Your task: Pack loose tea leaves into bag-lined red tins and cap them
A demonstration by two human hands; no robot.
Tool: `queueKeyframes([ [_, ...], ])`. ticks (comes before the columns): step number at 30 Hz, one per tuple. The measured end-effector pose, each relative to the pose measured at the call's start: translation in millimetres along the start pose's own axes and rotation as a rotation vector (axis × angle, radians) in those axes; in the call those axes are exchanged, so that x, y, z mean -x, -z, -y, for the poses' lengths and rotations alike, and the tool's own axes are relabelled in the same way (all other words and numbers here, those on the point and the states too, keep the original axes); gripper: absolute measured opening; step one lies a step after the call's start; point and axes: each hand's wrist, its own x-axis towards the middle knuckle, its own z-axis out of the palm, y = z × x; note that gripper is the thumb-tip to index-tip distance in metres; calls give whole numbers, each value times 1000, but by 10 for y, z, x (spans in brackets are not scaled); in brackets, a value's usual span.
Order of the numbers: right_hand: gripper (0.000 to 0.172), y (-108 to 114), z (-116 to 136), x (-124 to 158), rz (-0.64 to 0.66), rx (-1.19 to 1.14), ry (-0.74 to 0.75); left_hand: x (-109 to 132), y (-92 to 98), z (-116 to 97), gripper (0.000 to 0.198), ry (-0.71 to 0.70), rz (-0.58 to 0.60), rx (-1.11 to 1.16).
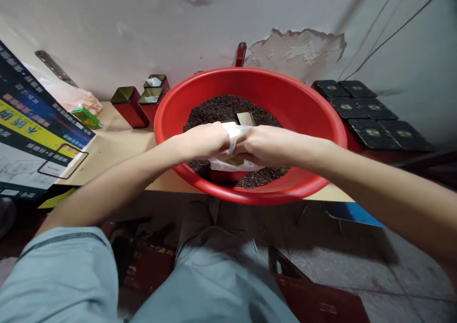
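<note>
Over a large red basin (303, 171) my two hands meet, both closed on a thin whitish plastic bag (233, 132). The fingers of my left hand (210, 140) grip the bag's left side. Opposite them, my right hand (266, 144) pinches its right side. The bag sits in or over a red tin (228, 175) within the basin; my hands hide much of the tin and its opening. Dark dry loose leaves, like tea (221, 106), lie around it. Just behind my hands, a pale flat-edged piece (245, 119) rests on the leaves; its kind is unclear.
Several red tins (130, 106) stand left of the basin, two with plastic liners showing. Black-lidded tins (371, 128) are grouped at the right. A large printed box (32, 132) and a green packet (86, 117) are at the left. The wall (143, 23) rises behind the table.
</note>
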Motion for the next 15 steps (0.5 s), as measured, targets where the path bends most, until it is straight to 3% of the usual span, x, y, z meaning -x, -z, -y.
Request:
queueKeyframes([
  [3,11,-161,-61,14,-48,101,-62,59,-83,-20,8,111,-36,-190],
  [9,23,-259,13,144,-211,341,202,246,-236,-68,15,-122,-189,-393],
  [15,25,-165,124,185,-186,404,103,318,-194,-29,21,-126,-149,-460],
])
